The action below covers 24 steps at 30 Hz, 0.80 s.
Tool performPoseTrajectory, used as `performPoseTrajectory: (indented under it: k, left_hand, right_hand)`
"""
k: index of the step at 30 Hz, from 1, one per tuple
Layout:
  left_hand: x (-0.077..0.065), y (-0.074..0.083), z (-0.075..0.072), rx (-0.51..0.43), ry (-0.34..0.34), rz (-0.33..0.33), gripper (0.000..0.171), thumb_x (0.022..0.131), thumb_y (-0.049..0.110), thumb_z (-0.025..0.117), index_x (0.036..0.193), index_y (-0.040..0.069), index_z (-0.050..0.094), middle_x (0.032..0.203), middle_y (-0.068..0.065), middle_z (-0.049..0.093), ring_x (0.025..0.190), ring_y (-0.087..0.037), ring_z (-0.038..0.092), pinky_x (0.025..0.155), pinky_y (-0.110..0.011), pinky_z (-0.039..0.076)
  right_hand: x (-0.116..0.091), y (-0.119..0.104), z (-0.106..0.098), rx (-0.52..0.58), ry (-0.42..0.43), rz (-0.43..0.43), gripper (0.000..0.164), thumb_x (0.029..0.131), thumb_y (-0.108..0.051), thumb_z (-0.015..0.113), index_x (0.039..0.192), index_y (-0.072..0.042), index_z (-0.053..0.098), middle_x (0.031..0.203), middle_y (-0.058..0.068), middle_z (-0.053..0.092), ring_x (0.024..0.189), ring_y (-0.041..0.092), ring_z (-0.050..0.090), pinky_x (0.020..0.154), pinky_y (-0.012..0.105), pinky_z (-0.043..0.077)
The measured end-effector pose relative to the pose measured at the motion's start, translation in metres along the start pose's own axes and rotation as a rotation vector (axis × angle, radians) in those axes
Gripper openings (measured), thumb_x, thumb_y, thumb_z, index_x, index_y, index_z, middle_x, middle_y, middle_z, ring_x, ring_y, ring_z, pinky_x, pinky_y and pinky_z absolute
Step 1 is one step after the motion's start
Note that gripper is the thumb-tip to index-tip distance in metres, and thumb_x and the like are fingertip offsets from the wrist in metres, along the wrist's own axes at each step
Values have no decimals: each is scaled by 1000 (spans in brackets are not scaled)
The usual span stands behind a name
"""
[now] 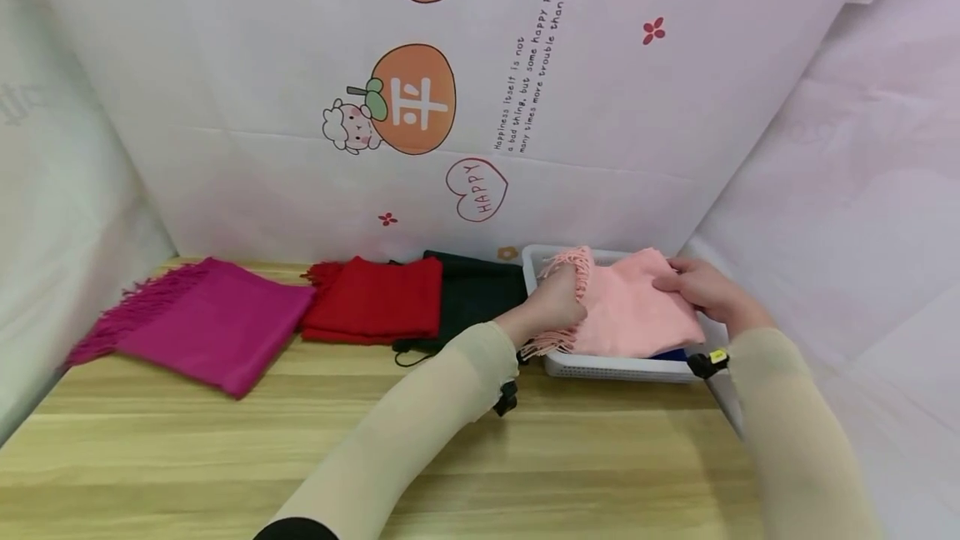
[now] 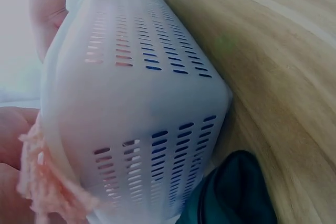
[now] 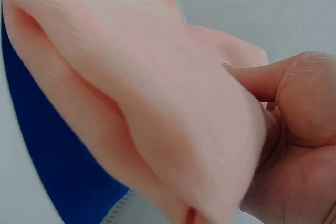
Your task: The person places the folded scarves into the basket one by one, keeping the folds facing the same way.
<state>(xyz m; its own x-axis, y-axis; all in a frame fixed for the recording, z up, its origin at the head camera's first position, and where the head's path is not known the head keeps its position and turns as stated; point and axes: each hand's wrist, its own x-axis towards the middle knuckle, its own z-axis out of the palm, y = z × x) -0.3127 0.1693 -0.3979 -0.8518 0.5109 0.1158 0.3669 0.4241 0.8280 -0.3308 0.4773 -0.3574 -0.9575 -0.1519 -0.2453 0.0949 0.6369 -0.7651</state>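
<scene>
Your two hands are both at the pink scarf (image 1: 633, 307), which lies folded at the mouth of the white basket (image 1: 626, 367), on the right part of the wooden table (image 1: 187, 457). Your left hand (image 1: 555, 302) is at the fringed end of this scarf, above the left side of the basket; its fingers are curled and they grip the cloth there, and some of the pink fringe (image 1: 553, 342) hangs over the rim. Your right hand (image 1: 703, 288) pinches the opposite end, with the thumb on the upper face and the other fingers behind the fold, partly hidden. Under the pink scarf, inside the basket, you can see a piece of blue cloth (image 3: 47, 135), and its colour shows also through the slots in the basket wall. Just beside the basket, on its left, there is a dark green cloth (image 1: 480, 298) with a thin cord near its lower edge. The folded red scarf (image 1: 382, 298) partly covers this green cloth, and farther left lies the purple scarf (image 1: 217, 323), its fringe pointing to the left. Behind all of them stands a white printed sheet (image 1: 262, 148), with orange fruit, small animals and some English words.
</scene>
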Motion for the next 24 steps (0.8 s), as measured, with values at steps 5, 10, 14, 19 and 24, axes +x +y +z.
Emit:
performPoseTrajectory:
  k: [5,10,14,19,24]
  left_hand:
    - [4,1,7,88,-43,-37,36,93,-4,61,126,3,47,68,1,38,51,-12,31,45,-27,30]
    - [8,6,13,191,-67,-57,52,97,-2,57,144,3,36,60,3,38,45,-11,29,42,-27,25]
    - [9,12,18,291,-87,-89,59,99,1,57,152,2,31,57,4,40,42,-10,31,41,-26,25]
    - [10,14,21,376,-123,-114,66,102,7,55,160,2,22,55,3,43,40,-12,34,39,-26,27]
    - [10,12,23,437,-136,-88,54,103,9,55,152,2,34,60,3,46,42,-12,37,40,-27,30]
  right_hand:
    - [6,2,2,-40,-19,8,70,105,-25,58,161,1,23,136,27,52,96,23,68,79,39,59]
    - [9,4,2,-66,-1,54,71,105,-25,58,160,2,22,123,22,60,88,22,69,76,40,59]
    - [10,5,1,-94,9,88,71,105,-25,59,159,4,23,117,20,63,84,21,68,73,39,59]
    - [16,10,5,-155,8,96,67,103,-24,61,155,6,31,119,21,63,86,20,67,73,39,58]
    - [18,10,5,-207,7,122,65,103,-25,62,154,5,34,124,22,60,89,20,66,75,39,58]
